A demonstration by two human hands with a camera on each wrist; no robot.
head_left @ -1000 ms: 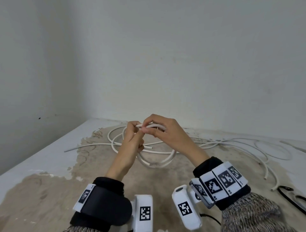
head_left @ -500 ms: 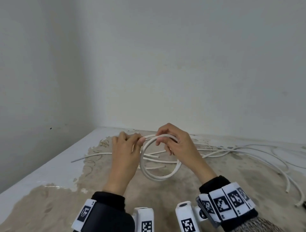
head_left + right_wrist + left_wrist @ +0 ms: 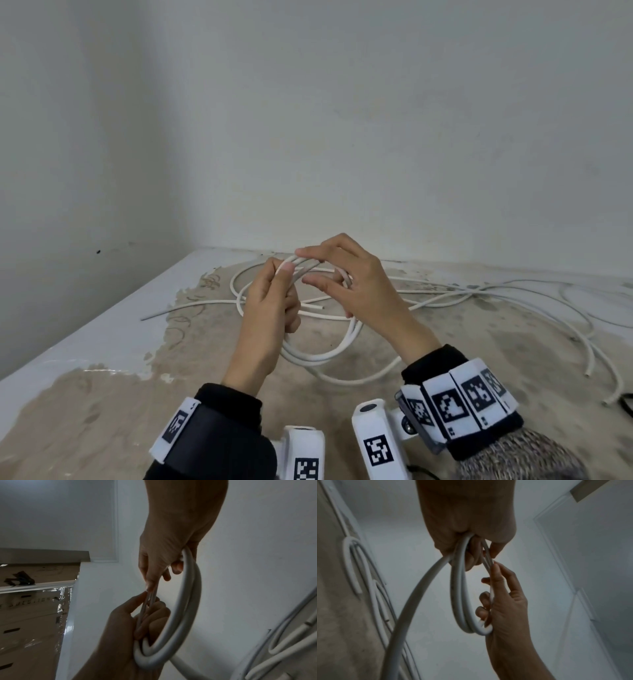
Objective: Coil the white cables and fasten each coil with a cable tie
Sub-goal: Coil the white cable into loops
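Note:
A white cable coil point(image 3: 322, 356) of a few loops hangs in the air between both hands above the stained table point(image 3: 102, 404). My left hand point(image 3: 284, 274) grips the coil's left side, thumb on top of the strands. My right hand point(image 3: 308, 267) pinches the strands at the top of the coil, right next to the left thumb, and the coil also runs through its palm. The left wrist view shows the coil point(image 3: 458, 595) coming out of my left hand point(image 3: 481, 555), with the right hand point(image 3: 489, 588) curled along it. The coil's tail point(image 3: 359, 378) trails on the table. No cable tie is visible.
Several loose white cables point(image 3: 479, 294) lie tangled across the back and right of the table, with more loops point(image 3: 239, 284) behind my left hand. A black object point(image 3: 627, 404) shows at the right edge. Walls close off the back and left. Cardboard boxes point(image 3: 34, 615) stand beside the table.
My right hand has moved from the coil's right side to its top, close to the left thumb. The coil now hangs lower and its tail lies on the table.

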